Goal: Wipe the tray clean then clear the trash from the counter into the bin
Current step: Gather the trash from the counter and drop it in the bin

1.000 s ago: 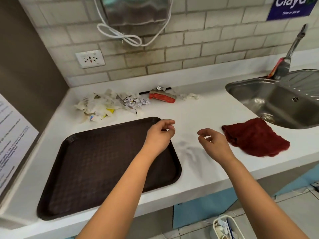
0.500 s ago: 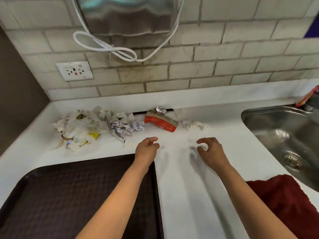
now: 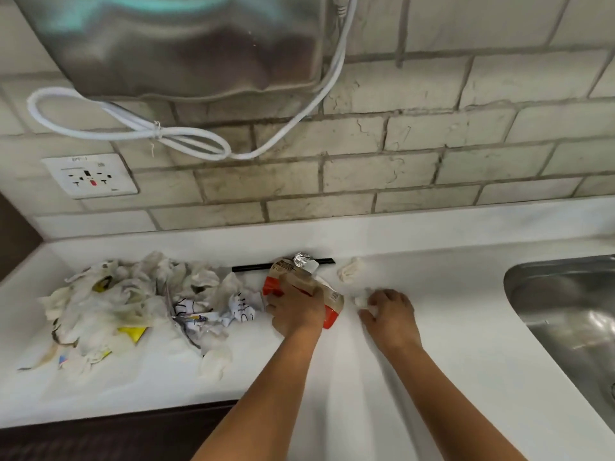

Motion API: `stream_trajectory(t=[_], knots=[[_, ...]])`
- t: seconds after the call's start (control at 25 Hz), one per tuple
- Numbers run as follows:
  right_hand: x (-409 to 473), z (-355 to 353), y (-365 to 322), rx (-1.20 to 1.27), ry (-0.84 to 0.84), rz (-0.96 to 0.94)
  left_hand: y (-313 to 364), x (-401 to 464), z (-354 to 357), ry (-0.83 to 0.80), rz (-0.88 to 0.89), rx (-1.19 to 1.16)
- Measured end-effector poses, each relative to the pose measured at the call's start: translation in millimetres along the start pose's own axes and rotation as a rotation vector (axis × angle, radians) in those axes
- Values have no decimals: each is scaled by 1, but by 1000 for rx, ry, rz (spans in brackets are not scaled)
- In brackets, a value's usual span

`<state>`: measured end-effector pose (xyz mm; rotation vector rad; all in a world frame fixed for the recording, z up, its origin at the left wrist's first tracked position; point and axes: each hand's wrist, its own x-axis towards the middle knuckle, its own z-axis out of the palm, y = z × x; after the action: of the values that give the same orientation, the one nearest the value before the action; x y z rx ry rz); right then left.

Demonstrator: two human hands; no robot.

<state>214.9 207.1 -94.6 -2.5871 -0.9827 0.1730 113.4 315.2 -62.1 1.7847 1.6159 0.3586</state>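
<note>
A heap of crumpled napkins and wrappers [image 3: 133, 304] lies on the white counter [image 3: 466, 361] near the back wall. My left hand [image 3: 296, 311] is closed over a red and brown crushed carton [image 3: 329, 294] with a foil scrap on top. My right hand [image 3: 389, 314] rests beside it, fingers curled on a small white tissue scrap [image 3: 361, 299]. Another tissue wad [image 3: 349, 271] and a black straw [image 3: 253, 268] lie behind. Only the far rim of the dark brown tray [image 3: 109, 430] shows at the bottom left.
A steel sink [image 3: 565, 314] is sunk into the counter at the right. A metal wall unit [image 3: 173, 44] with a looped white cable [image 3: 133, 128] hangs overhead. A wall socket [image 3: 90, 176] sits at the left on the brick tiles.
Both hands have reached forward to the back of the counter. My left hand has closed on the carton and my right has reached the tissue scrap. The view has moved closer; the red cloth is out of sight.
</note>
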Motion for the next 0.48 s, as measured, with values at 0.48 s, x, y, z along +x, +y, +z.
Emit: stream_trajectory(t=[0.48], knots=[[69, 7, -29, -105, -129, -158, -20, 29, -9, 51, 62, -362]])
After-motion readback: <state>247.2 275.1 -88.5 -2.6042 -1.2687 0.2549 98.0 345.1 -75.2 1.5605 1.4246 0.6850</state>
